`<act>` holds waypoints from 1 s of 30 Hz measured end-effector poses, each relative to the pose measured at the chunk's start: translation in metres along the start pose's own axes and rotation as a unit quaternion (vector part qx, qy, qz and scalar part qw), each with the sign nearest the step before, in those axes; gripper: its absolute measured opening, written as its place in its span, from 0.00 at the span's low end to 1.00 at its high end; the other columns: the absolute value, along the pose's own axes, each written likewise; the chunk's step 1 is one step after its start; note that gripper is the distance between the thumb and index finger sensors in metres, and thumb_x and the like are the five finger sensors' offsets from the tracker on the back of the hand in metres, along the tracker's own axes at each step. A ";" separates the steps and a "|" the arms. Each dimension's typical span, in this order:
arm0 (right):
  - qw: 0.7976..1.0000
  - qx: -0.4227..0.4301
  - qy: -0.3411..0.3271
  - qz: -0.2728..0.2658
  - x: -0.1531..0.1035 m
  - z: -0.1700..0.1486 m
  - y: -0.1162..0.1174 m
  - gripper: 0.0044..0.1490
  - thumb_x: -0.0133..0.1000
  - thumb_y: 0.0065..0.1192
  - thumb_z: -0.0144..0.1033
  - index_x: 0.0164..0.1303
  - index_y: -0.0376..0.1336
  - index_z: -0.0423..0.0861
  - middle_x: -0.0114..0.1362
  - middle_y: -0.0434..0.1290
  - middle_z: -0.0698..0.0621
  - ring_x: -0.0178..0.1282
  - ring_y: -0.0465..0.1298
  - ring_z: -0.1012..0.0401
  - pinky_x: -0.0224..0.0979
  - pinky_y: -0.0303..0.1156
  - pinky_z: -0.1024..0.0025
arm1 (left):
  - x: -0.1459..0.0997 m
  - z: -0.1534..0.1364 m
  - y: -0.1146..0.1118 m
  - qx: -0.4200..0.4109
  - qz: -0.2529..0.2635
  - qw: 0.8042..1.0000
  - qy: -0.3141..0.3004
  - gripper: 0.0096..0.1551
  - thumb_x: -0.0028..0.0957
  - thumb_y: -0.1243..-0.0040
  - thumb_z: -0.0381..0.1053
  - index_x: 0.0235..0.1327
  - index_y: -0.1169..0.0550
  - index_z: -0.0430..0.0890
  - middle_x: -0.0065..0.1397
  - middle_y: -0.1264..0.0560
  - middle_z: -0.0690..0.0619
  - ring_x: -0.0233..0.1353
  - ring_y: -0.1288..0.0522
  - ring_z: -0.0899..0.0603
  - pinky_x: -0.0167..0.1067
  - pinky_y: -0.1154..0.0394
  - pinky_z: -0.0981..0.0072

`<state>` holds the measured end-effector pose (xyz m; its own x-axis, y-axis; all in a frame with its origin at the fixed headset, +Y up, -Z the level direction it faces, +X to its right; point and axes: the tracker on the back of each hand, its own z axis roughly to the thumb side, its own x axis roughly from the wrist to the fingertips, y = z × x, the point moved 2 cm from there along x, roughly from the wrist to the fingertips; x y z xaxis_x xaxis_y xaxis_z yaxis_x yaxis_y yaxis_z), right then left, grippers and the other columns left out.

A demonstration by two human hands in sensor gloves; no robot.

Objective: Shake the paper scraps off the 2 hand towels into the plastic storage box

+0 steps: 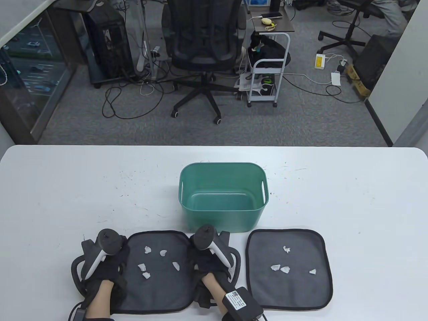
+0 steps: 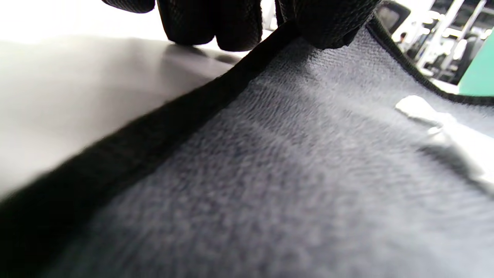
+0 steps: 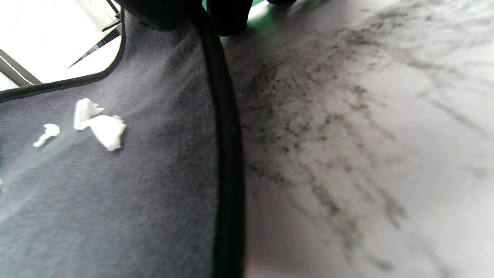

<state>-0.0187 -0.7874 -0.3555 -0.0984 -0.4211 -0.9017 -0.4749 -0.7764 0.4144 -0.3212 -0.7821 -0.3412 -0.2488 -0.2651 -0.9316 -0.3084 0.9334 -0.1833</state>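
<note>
Two grey hand towels with black edging lie flat at the table's front. The left towel (image 1: pixel 160 287) carries several white paper scraps (image 1: pixel 147 249); the right towel (image 1: pixel 294 291) has several more scraps (image 1: pixel 285 269). The green plastic storage box (image 1: pixel 222 214) stands just behind them, with nothing in it. My left hand (image 1: pixel 115 264) pinches the left towel's left edge (image 2: pixel 216 88), with fingers (image 2: pixel 193 23) on the table side. My right hand (image 1: pixel 204 264) pinches the same towel's right edge (image 3: pixel 222 96). A scrap (image 3: pixel 104 131) lies near that edge.
The white table (image 1: pixel 67 200) is scuffed with dark marks. Behind the table are an office chair (image 1: pixel 200 43), a small wheeled cart (image 1: pixel 267 77) and floor cables.
</note>
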 end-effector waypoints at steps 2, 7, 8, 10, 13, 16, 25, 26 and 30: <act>1.000 0.008 -0.011 0.001 -0.003 0.001 -0.002 0.23 0.58 0.60 0.47 0.64 0.65 0.58 0.75 0.69 0.49 0.78 0.62 0.44 0.77 0.56 0.41 | -0.004 0.002 0.004 -0.011 0.011 1.000 -0.004 0.23 0.59 0.45 0.59 0.68 0.30 0.62 0.81 0.29 0.47 0.80 0.33 0.34 0.75 0.38 0.35; 0.999 0.031 -0.039 0.013 -0.011 0.005 -0.008 0.23 0.58 0.61 0.47 0.64 0.65 0.59 0.71 0.73 0.51 0.71 0.73 0.49 0.72 0.67 0.47 | -0.013 0.009 0.013 0.014 0.040 0.999 -0.014 0.23 0.59 0.45 0.58 0.67 0.29 0.62 0.74 0.23 0.50 0.71 0.22 0.41 0.70 0.28 0.43; 0.998 0.033 -0.043 0.013 -0.012 0.005 -0.009 0.23 0.58 0.61 0.47 0.64 0.65 0.59 0.70 0.74 0.51 0.68 0.75 0.50 0.70 0.69 0.49 | -0.015 0.012 0.014 0.023 0.045 0.999 -0.016 0.23 0.59 0.45 0.58 0.67 0.29 0.62 0.71 0.21 0.52 0.68 0.20 0.43 0.68 0.26 0.46; 0.998 0.031 -0.049 0.012 -0.016 0.007 -0.014 0.23 0.58 0.61 0.46 0.64 0.65 0.59 0.68 0.75 0.51 0.61 0.79 0.53 0.66 0.73 0.52 | -0.018 0.016 0.015 0.034 0.050 0.998 -0.023 0.23 0.59 0.45 0.58 0.67 0.29 0.62 0.67 0.18 0.54 0.62 0.16 0.47 0.64 0.23 0.50; 0.997 0.034 -0.068 0.014 -0.019 0.008 -0.021 0.23 0.58 0.61 0.46 0.64 0.65 0.58 0.66 0.77 0.50 0.53 0.82 0.57 0.61 0.76 0.55 | -0.021 0.022 0.017 0.030 0.055 0.997 -0.035 0.23 0.59 0.45 0.58 0.67 0.29 0.61 0.62 0.16 0.56 0.57 0.15 0.49 0.62 0.21 0.52; 0.996 0.042 -0.080 0.016 -0.023 0.009 -0.027 0.23 0.57 0.62 0.46 0.64 0.66 0.57 0.65 0.78 0.50 0.49 0.83 0.60 0.58 0.77 0.58 | -0.026 0.025 0.021 0.040 0.060 0.997 -0.040 0.23 0.59 0.45 0.58 0.67 0.29 0.61 0.60 0.15 0.57 0.54 0.13 0.51 0.59 0.19 0.55; 0.992 0.054 -0.106 0.031 -0.033 0.018 -0.038 0.24 0.56 0.65 0.45 0.63 0.67 0.56 0.60 0.80 0.51 0.44 0.84 0.62 0.54 0.79 0.59 | -0.040 0.030 0.031 0.005 0.031 0.998 -0.052 0.23 0.59 0.44 0.57 0.67 0.29 0.60 0.58 0.14 0.57 0.48 0.13 0.55 0.56 0.18 0.58; 0.992 0.054 -0.109 0.031 -0.035 0.020 -0.040 0.24 0.56 0.65 0.45 0.63 0.67 0.56 0.59 0.80 0.51 0.44 0.84 0.62 0.54 0.79 0.59 | -0.042 0.031 0.033 0.003 0.027 0.998 -0.052 0.23 0.59 0.44 0.57 0.67 0.28 0.60 0.58 0.14 0.57 0.48 0.13 0.55 0.55 0.18 0.58; 0.992 0.042 -0.119 0.028 -0.042 0.026 -0.050 0.24 0.56 0.65 0.45 0.63 0.67 0.56 0.60 0.80 0.51 0.44 0.84 0.62 0.54 0.79 0.60 | -0.052 0.037 0.045 0.002 0.020 0.999 -0.035 0.23 0.60 0.45 0.57 0.68 0.30 0.60 0.57 0.14 0.57 0.46 0.13 0.56 0.54 0.18 0.58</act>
<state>-0.0137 -0.7191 -0.3416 -0.3254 -0.3328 -0.8851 -0.5335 -0.7082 0.4624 -0.2884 -0.7177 -0.3129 -0.1960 -0.2100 -0.9579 -0.2965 0.9437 -0.1463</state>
